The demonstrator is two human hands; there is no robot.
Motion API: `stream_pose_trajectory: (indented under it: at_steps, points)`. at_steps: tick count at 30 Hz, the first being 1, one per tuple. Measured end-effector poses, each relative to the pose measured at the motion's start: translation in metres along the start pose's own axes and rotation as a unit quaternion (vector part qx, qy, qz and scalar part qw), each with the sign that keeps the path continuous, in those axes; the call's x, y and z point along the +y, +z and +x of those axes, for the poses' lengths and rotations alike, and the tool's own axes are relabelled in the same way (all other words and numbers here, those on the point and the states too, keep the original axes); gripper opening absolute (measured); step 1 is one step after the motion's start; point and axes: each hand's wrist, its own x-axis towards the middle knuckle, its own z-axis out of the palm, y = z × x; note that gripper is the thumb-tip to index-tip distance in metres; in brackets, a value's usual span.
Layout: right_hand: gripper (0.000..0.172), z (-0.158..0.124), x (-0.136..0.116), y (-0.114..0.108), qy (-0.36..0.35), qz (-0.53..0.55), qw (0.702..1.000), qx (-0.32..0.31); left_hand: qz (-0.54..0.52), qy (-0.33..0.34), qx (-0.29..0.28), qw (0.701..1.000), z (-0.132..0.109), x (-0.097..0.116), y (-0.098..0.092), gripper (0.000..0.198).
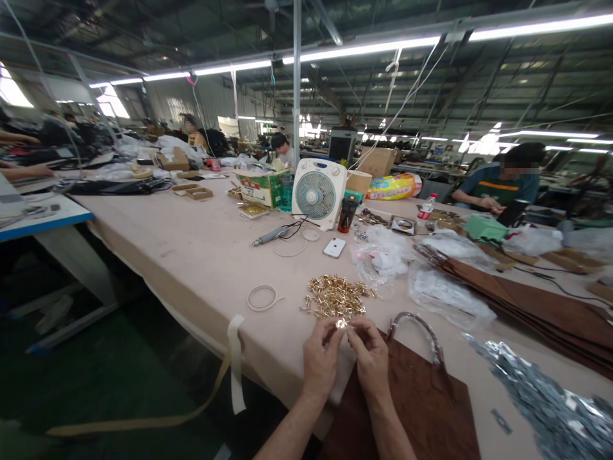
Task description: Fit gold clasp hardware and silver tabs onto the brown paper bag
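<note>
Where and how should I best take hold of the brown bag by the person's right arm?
Likely best by the handle of the brown bag: close the fingers around the loop's outer curve, coming from the far right. The loop arches out past the bag's far edge with an open middle, while the right forearm overlaps the bag's body in this view.
</note>
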Motion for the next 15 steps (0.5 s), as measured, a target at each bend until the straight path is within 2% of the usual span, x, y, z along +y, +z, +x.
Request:
stream_pose_trajectory:
  at_steps: [6, 11, 15]
  points:
    - [0.02, -0.0024, -0.009, 0.0044, -0.017, -0.037, 0.997, -0.065, -0.038, -0.012, 0.033, 0.999, -0.0008, -0.0089, 0.0013, 0.021]
    - [0.021, -0.0011, -0.0092, 0.0055, -0.026, -0.062, 0.997, -0.045, -0.057, 0.012, -0.015, 0.998, -0.0033, -0.0062, 0.0015, 0.022]
    - [0.021, 0.0006, -0.005, 0.0036, -0.022, -0.056, 0.998, -0.037, -0.069, -0.013, -0.009, 0.998, -0.0006, -0.0039, -0.0028, 0.037]
